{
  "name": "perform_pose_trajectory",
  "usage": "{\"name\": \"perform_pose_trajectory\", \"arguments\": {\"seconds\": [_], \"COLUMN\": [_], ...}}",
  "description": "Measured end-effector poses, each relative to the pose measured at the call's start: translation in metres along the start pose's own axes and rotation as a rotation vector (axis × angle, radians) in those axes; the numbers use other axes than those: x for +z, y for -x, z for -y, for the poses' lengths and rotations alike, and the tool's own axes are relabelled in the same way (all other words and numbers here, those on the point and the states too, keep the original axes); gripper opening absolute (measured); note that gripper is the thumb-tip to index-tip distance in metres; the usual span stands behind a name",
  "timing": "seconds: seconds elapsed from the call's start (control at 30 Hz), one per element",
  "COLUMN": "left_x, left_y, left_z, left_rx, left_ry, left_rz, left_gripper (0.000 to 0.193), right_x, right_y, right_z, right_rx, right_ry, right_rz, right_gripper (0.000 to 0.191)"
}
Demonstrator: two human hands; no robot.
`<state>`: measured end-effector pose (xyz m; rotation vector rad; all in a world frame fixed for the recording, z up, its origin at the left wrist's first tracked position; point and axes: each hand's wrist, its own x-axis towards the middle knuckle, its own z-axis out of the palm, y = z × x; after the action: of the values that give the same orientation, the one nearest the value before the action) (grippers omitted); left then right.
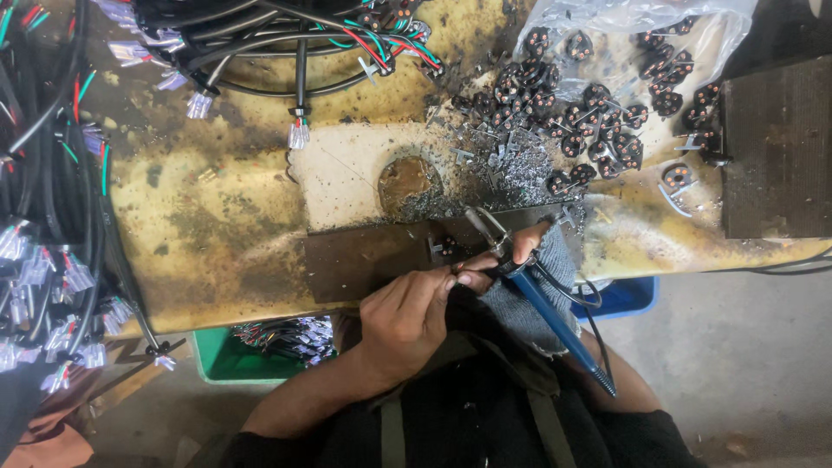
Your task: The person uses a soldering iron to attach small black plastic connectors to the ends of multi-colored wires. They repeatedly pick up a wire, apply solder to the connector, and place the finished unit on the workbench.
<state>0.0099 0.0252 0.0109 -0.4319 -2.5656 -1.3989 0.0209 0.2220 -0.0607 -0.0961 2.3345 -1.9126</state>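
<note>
Scorched workbench [217, 217]: right hand [529, 251] grips soldering iron [537, 299], left hand [407, 316] pinches small part; plug inserts [598, 121] at one o'clock.

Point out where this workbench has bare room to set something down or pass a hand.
Bare: the stained yellow benchtop between the black cable bundles, the hanging wires and the dark metal plate. Crowded: metal shavings and black round plug inserts spilling from the clear plastic bag. Both hands, left and right with the blue-handled soldering iron, fill the front edge.
</note>
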Motion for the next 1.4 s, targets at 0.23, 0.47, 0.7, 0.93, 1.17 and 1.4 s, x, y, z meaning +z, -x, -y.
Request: {"name": "perform_pose_trajectory", "arguments": {"seconds": [0.23,0.47,0.7,0.93,1.17,1.4], "left_x": [0.008,0.000,-0.002,0.006,0.007,0.006], "left_y": [0.005,0.010,0.009,0.009,0.017,0.023], "left_z": [0.003,0.007,0.012,0.005,0.024,0.034], "left_rx": [0.004,-0.120,0.360,0.111,0.312,0.502], "left_ry": [0.051,0.295,-0.183,-0.089,-0.117,-0.302], "left_rz": [-0.051,-0.018,-0.017,-0.039,-0.070,-0.039], "left_gripper": [0.011,0.015,0.018,0.029,0.024,0.033], "right_x": [-0.005,-0.016,-0.014,-0.022,-0.019,-0.016], "right_y": [-0.008,-0.013,-0.022,-0.022,-0.020,-0.019], "right_z": [0.032,0.041,0.055,0.068,0.064,0.061], "right_rx": [-0.073,0.110,-0.100,0.149,-0.075,0.117], "right_ry": [-0.182,0.117,0.378,-0.256,0.337,-0.018], "right_rz": [-0.042,0.074,0.108,-0.002,0.117,0.033], "right_gripper": [0.052,0.023,0.053,0.049,0.050,0.053]}}
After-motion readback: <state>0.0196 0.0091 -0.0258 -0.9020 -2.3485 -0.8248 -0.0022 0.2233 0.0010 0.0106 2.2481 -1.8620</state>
